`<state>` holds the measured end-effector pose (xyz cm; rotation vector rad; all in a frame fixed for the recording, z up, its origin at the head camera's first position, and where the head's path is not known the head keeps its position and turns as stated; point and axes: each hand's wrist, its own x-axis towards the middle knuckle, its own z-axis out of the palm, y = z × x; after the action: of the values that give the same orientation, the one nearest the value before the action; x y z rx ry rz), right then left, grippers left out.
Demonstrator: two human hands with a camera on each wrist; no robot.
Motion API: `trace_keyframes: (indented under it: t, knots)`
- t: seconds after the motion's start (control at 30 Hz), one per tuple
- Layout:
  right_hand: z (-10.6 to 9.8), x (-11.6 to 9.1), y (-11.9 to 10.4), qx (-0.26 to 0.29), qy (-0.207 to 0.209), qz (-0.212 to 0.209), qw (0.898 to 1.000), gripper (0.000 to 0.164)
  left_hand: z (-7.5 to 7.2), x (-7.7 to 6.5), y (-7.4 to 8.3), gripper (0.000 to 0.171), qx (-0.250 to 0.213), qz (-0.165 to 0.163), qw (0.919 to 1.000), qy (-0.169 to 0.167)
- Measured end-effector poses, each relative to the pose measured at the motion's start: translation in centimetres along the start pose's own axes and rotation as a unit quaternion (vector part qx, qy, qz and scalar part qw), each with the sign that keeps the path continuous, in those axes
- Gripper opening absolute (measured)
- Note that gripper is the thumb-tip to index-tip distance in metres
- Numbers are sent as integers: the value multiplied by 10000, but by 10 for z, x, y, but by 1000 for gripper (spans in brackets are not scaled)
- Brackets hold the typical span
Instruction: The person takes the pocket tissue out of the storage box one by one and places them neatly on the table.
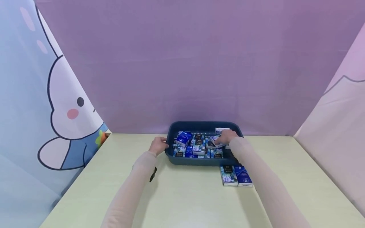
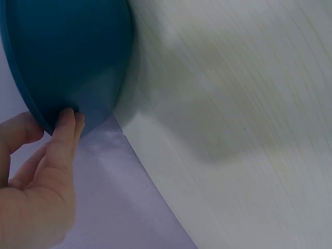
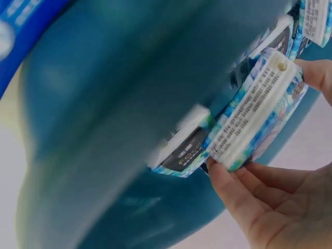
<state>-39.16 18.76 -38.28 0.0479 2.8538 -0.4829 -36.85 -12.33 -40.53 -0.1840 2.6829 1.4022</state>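
Observation:
My left hand point(image 1: 158, 145) pinches the left rim of a dark blue-green plastic bin point(image 1: 196, 162); in the left wrist view the thumb is on one side of the rim and the fingers point(image 2: 62, 137) on the other. Inside the bin lie several small packs, some floral with a dark label, others plain blue point(image 1: 183, 138). Over the bin's right part, my right hand point(image 1: 227, 136) grips a floral pack point(image 3: 254, 111) between thumb and fingers, its text-printed narrow side towards the wrist camera. Another floral pack point(image 3: 187, 148) with a dark label lies right beside it.
On the pale table point(image 1: 185, 196), in front of the bin's right corner, a floral pack point(image 1: 229, 176) and a blue pack point(image 1: 243, 176) lie side by side. A purple cloth point(image 1: 185, 79) hangs behind the bin. A cartoon-printed curtain point(image 1: 25, 95) borders the left side.

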Motion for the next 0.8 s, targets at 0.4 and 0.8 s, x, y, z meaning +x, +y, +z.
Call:
trace_keyframes:
  t: [0.4, 0.8]
  knots:
    - [11, 7, 4, 146, -52, -138, 9998, 52, 0, -3, 0, 42, -74, -27, 10000, 28]
    - [13, 7, 4, 32, -45, -151, 9999, 60, 2, 2, -3, 41, -21, 4, 10000, 71]
